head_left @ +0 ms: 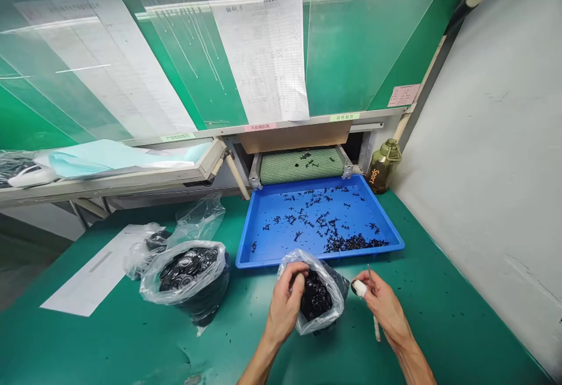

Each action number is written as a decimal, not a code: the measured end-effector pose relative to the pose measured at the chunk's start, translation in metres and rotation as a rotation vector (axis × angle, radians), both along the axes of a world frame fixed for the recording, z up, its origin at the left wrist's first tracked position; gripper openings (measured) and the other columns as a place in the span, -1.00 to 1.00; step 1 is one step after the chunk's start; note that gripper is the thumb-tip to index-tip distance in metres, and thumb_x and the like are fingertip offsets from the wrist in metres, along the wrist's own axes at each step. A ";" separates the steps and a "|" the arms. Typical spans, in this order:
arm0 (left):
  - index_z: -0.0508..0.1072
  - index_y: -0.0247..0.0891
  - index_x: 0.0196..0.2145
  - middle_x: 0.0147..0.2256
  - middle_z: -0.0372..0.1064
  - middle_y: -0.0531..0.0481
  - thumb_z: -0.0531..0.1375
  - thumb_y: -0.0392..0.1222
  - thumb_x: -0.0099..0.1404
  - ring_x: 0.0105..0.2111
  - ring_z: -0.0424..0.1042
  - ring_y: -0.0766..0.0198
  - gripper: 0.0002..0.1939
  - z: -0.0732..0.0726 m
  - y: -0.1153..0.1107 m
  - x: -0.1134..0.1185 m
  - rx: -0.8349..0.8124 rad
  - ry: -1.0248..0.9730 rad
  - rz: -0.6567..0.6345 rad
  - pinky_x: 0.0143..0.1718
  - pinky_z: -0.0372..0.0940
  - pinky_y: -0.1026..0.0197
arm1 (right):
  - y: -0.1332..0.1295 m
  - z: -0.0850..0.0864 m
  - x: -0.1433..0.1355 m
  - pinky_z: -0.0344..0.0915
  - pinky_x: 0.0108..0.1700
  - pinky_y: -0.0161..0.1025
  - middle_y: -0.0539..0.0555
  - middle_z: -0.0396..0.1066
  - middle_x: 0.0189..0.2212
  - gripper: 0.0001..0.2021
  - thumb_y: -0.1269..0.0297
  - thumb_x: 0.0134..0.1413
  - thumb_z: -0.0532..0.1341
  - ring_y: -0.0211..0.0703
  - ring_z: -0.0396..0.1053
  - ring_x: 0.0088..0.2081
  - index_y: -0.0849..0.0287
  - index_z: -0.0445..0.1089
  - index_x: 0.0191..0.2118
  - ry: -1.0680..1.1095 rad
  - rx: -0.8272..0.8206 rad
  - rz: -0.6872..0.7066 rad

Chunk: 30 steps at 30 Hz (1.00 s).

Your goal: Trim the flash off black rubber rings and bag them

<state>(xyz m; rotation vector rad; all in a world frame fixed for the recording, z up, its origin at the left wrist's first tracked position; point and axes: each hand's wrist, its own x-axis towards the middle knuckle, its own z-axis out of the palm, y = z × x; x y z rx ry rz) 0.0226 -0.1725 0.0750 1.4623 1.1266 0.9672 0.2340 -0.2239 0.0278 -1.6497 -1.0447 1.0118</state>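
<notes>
A clear plastic bag (340, 309) full of small black parts (315, 298) stands between my hands, its mouth facing up. My left hand (283, 303) is at the bag's left rim, thumb and fingers pinched together over the opening; what they hold, if anything, is hidden. To the bag's right, my right hand (386, 309) is closed around a thin stick-like tool (376, 327), grey at the top and whitish at the bottom. One fingertip of that hand wears a white wrap (360, 288), and a small dark curved piece (353, 285) shows beside it.
Beyond the bag lies a blue tray (239, 253) scattered with tiny black pieces, below a green conveyor belt (281, 169). Left stand a bigger bag of black ring-shaped parts (188, 271) and a paper sheet (90, 277). An olive bottle (384, 165) stands at the back right, near the wall.
</notes>
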 end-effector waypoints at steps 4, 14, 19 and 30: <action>0.43 -0.19 -0.21 -0.44 0.27 -0.02 -0.04 -0.12 0.32 -0.51 0.21 0.27 -0.72 -0.012 -0.009 0.015 0.006 -0.034 -0.055 -0.42 0.16 0.22 | 0.022 0.036 -0.027 0.19 -0.49 -0.38 -0.03 0.35 -0.47 -0.78 0.17 0.04 0.08 -0.30 0.24 -0.53 0.17 0.32 -0.26 -0.068 0.141 -0.010; 0.48 -0.15 -0.35 -0.23 0.37 -0.12 0.05 -0.20 0.24 -0.14 0.27 0.07 -0.81 -0.005 0.005 0.007 0.133 -0.042 -0.052 -0.03 0.13 0.07 | 0.034 0.029 -0.036 0.34 -0.25 -0.24 0.12 0.49 -0.31 -0.75 0.16 -0.02 0.16 -0.10 0.41 -0.31 0.19 0.46 -0.29 -0.048 0.170 0.024; 0.44 -0.14 -0.17 -0.21 0.38 -0.08 0.10 -0.11 0.25 -0.21 0.31 0.14 -0.77 -0.003 0.003 0.014 0.001 -0.105 -0.102 -0.13 0.19 0.15 | 0.041 0.036 -0.052 0.34 -0.30 -0.26 0.11 0.47 -0.37 -0.74 0.14 -0.07 0.21 -0.12 0.40 -0.35 0.22 0.40 -0.29 0.055 0.167 0.008; 0.36 -0.26 -0.31 -0.41 0.34 0.05 0.23 -0.03 0.12 -0.62 0.29 0.42 -0.73 -0.014 0.031 0.008 -0.255 -0.382 0.080 -0.57 0.18 0.33 | 0.049 0.053 -0.064 0.25 -0.42 -0.34 0.06 0.43 -0.45 -0.73 0.11 0.02 0.14 -0.22 0.30 -0.46 0.22 0.41 -0.33 -0.080 0.090 0.162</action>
